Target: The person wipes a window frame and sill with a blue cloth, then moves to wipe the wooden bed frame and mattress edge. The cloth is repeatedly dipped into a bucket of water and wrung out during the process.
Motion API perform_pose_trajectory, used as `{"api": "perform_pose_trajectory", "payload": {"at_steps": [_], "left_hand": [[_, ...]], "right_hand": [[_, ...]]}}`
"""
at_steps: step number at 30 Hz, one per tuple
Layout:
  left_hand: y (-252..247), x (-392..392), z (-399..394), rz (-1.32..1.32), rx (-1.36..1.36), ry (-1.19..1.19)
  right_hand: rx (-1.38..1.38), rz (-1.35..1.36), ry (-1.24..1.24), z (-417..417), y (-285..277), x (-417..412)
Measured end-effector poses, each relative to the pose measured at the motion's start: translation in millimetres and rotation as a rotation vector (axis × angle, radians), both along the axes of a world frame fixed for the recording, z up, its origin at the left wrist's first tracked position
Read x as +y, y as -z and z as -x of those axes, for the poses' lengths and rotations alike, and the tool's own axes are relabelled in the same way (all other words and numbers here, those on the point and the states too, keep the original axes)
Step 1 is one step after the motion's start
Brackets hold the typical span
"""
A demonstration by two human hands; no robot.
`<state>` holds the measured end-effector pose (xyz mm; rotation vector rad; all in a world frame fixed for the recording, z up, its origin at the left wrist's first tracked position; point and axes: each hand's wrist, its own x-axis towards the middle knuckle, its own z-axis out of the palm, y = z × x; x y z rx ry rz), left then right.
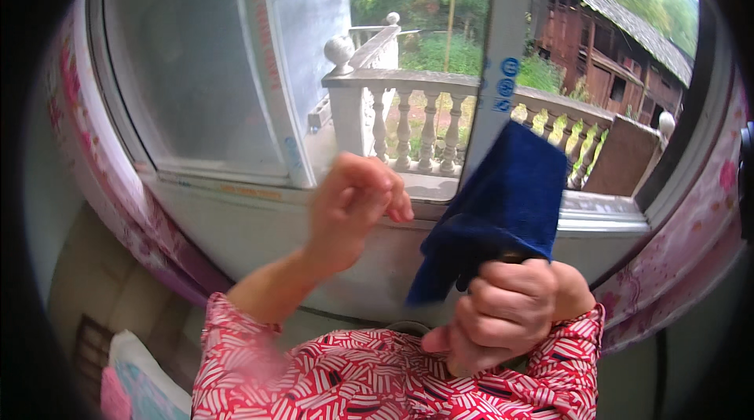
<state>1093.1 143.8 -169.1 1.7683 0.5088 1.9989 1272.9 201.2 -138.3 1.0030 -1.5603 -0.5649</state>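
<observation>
My right hand (500, 314) is closed around the lower end of a dark blue cloth (506, 196), which stands up from the fist in front of the window. A small dark part shows between the cloth and the fist; I cannot tell what it is. To the left, my left hand (359, 208) is raised before the window sill with its fingers curled, holding nothing that I can see and apart from the cloth. Both forearms come out of red and white patterned sleeves.
A sliding window with a white frame (294, 167) stands ahead, its sill (601, 214) at the right. Pink floral curtains (135, 225) hang at both sides. Outside are a stone balustrade (412, 75) and a wooden building (607, 61). Colourful fabric (141, 384) lies at lower left.
</observation>
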Motion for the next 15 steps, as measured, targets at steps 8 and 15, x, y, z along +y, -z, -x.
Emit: {"api": "perform_pose_trajectory", "payload": {"at_steps": [8,15], "left_hand": [[156.9,46.0,-37.0,0.515,0.259,-0.018],[227.3,58.1,-17.1,0.468,0.288,0.065]], "right_hand": [[0.016,-0.103,0.007,37.5,-20.9,-1.6],[-0.322,0.236,-0.231,97.6,36.9,-4.6]]}}
